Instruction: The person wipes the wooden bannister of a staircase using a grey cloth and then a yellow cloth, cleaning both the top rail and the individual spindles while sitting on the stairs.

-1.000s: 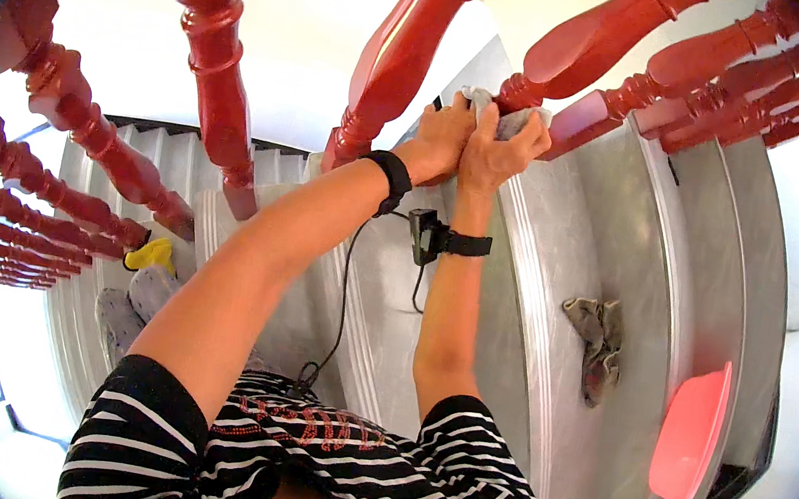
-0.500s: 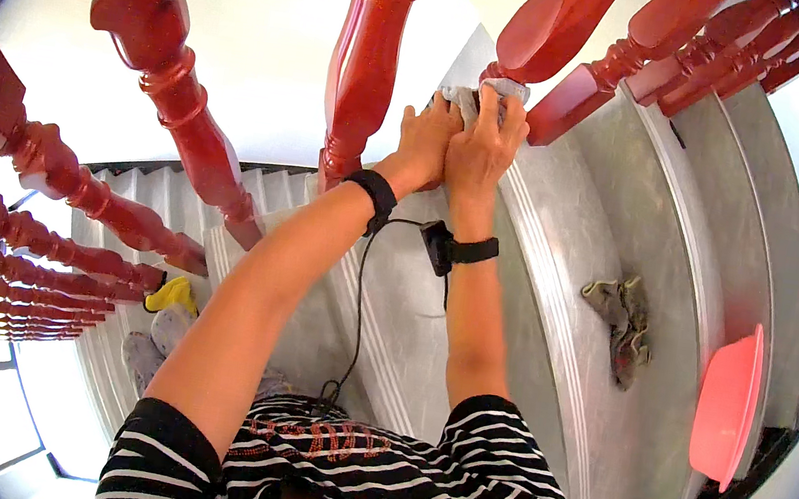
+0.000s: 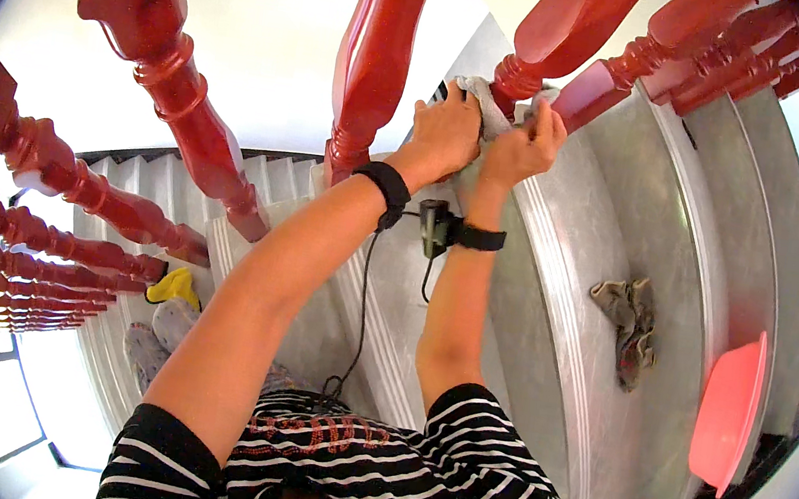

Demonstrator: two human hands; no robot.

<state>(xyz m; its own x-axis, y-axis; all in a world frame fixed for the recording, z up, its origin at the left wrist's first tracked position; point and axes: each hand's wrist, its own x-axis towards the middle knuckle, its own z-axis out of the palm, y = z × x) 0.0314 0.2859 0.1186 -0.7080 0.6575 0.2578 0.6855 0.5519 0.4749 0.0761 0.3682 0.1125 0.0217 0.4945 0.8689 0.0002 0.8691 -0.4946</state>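
A grey cloth (image 3: 488, 112) is wrapped around the lower part of a glossy red baluster (image 3: 537, 51) on the stair. My left hand (image 3: 447, 135) grips one end of the cloth on the baluster's left side, with its fingers closed. On the right side, my right hand (image 3: 526, 150) pinches the other end, partly hidden by the fingers. Both wrists wear black straps; the right one carries a small black device (image 3: 435, 227) with a cable.
More red balusters (image 3: 377, 55) line the stair's far and left sides. Rumpled dark gloves or cloths (image 3: 628, 325) lie on a grey step (image 3: 550, 330) to the right. A pink basin (image 3: 729, 414) stands farther right. Something yellow (image 3: 175, 288) lies at the lower left.
My hands have moved apart, the right one shifting right and slightly down. The cloth, bunched before, now stretches around the baluster between them.
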